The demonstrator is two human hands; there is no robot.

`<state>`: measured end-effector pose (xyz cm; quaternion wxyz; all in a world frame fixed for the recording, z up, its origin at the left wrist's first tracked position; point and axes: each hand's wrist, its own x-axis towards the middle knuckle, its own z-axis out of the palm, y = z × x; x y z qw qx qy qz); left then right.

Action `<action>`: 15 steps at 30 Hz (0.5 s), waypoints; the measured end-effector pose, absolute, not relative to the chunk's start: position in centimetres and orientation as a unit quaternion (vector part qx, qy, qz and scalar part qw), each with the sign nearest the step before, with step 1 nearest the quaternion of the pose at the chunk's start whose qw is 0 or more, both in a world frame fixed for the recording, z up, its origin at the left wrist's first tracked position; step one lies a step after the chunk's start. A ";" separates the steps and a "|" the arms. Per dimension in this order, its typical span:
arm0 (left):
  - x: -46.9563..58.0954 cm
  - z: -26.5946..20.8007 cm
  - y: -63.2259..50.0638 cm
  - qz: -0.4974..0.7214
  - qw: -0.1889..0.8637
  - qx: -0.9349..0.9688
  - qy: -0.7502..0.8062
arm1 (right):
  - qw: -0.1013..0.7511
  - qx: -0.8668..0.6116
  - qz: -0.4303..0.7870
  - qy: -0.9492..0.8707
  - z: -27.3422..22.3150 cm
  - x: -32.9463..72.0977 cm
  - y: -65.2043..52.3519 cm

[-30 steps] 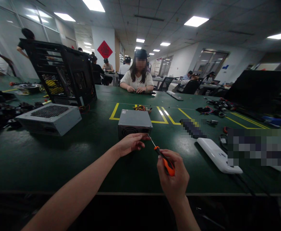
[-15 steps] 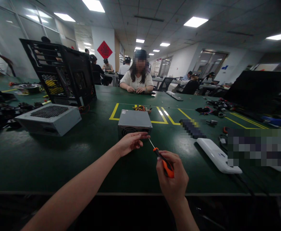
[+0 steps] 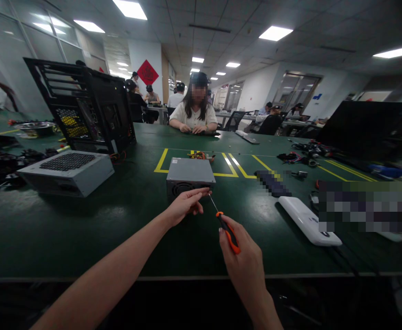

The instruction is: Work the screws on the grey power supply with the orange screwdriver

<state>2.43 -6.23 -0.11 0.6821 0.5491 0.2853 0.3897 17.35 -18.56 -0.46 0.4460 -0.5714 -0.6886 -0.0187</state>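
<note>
Grey metal box sits on the green surface, straight ahead of the person, beyond both hands. Its top runs broadly side to side; the front face, with a round fan grille, looks toward the person.

Key relation: screwdriver slants away and leftward, butt low on the right, tip at the right end of that front face. Its long axis crosses the box's front edge obliquely rather than square-on. Right hand is clamped round the orange-and-black handle, lower and nearer the person than the box. Left hand is the nearer of the two to the box, directly before its front face, fingers reaching rightward so that the fingertips lie just beside the tip.

Hard to make out: whether the left fingertips pinch something small, press the casing or guide the shaft; cannot tell if they are closed on anything. Tip contact too small to read. Left hand covers the lower part of the front face. Bundle of coloured wires behind the box is partly hidden by it. Far right of the surface is pixelated, things there unreadable; the left forearm runs out of frame at the bottom.
</note>
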 end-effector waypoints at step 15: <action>2.9 -0.8 -6.1 0.348 0.580 0.641 0.362 | 0.482 -0.570 -0.030 -0.665 -1.3 17.6 -18.0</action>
